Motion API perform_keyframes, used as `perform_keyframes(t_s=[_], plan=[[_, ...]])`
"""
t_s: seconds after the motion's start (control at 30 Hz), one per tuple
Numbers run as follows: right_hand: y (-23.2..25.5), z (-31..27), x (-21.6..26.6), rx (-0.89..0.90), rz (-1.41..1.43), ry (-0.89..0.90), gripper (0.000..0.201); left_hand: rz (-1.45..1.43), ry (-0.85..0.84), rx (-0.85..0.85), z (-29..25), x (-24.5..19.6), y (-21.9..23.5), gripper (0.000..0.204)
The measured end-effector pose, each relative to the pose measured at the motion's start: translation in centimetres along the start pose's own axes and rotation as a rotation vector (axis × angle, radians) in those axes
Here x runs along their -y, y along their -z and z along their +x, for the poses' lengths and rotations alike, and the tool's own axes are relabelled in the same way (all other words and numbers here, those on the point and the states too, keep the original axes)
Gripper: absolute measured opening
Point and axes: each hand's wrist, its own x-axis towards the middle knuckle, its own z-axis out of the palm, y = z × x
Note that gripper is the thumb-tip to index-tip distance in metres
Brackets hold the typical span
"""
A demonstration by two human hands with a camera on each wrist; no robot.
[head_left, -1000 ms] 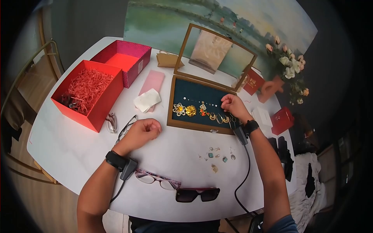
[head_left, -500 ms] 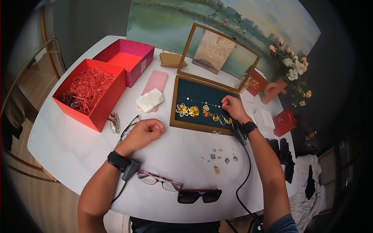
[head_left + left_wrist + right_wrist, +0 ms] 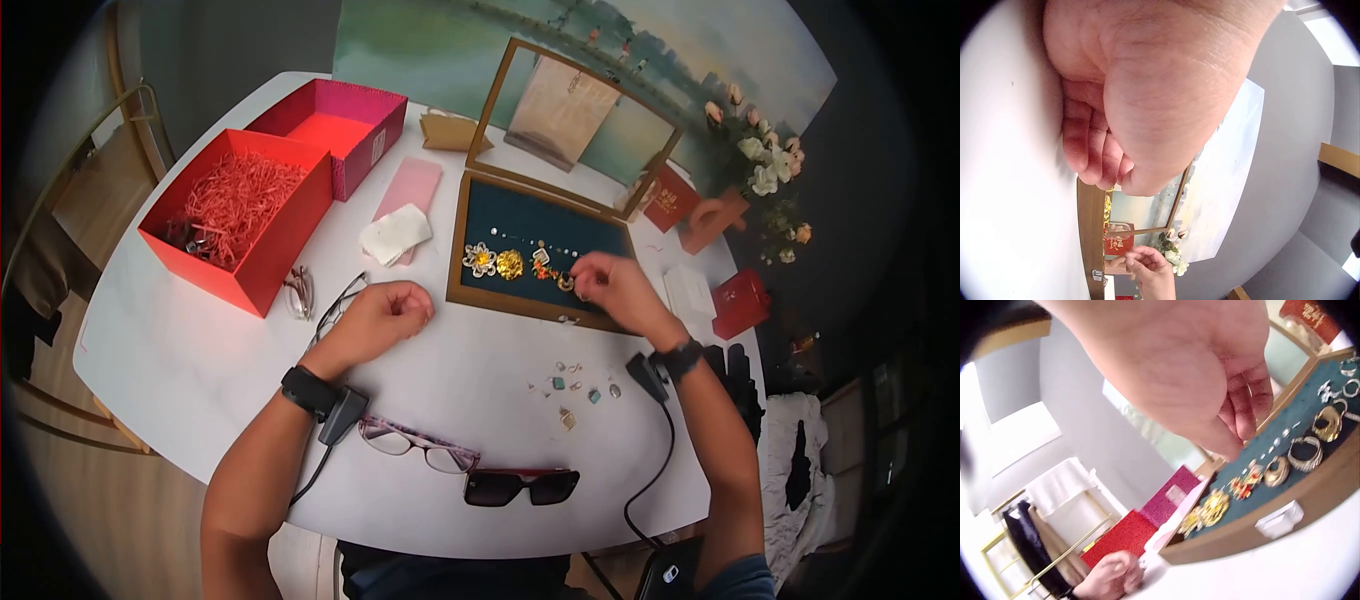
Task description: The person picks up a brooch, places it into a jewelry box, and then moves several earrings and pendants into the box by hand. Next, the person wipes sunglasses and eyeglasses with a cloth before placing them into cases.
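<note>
My right hand (image 3: 620, 290) hovers over the front right part of a wooden jewelry case (image 3: 520, 302) with its glass lid raised. Its fingers are loosely bent, and nothing shows between them in the right wrist view. On the dark green lining lie a flower-shaped piece (image 3: 479, 260), a gold flower piece (image 3: 510, 264), a red-orange earring (image 3: 1242, 489) and several hoop earrings (image 3: 1327, 428). Behind them runs a row of small studs (image 3: 541, 243). My left hand (image 3: 375, 318) rests on the white table, fingers loosely curled and holding nothing, beside black-framed glasses (image 3: 340, 298).
Loose earrings (image 3: 595, 396) lie in front of the case. Patterned glasses (image 3: 420, 447) and sunglasses (image 3: 520, 487) are near me. A red box (image 3: 290, 240) of shredded paper stands left, a white cloth (image 3: 395, 236) behind my left hand. Right are a white box (image 3: 690, 300) and red box (image 3: 740, 303).
My right hand has drawn back from the stud row toward the case's front right. My left hand has stayed by the glasses. The head view has shifted slightly.
</note>
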Motion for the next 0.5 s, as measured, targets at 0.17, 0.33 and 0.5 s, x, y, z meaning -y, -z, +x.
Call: perform_keyframes(t_s=[0.17, 0.33, 0.5], plan=[[-4.3, -5.7, 3.2, 0.343, -0.126, 0.092, 0.015, 0.006, 0.006, -0.006, 0.0, -0.3, -0.1, 0.009], [-6.5, -6.9, 2.7, 0.317, -0.207, 0.220, 0.013, 0.016, 0.010, -0.011, -0.1, -0.6, -0.1, 0.009], [-6.7, -6.5, 2.7, 0.365, -0.206, 0.195, 0.008, -0.003, 0.015, -0.008, -0.1, -0.5, -0.1, 0.009]])
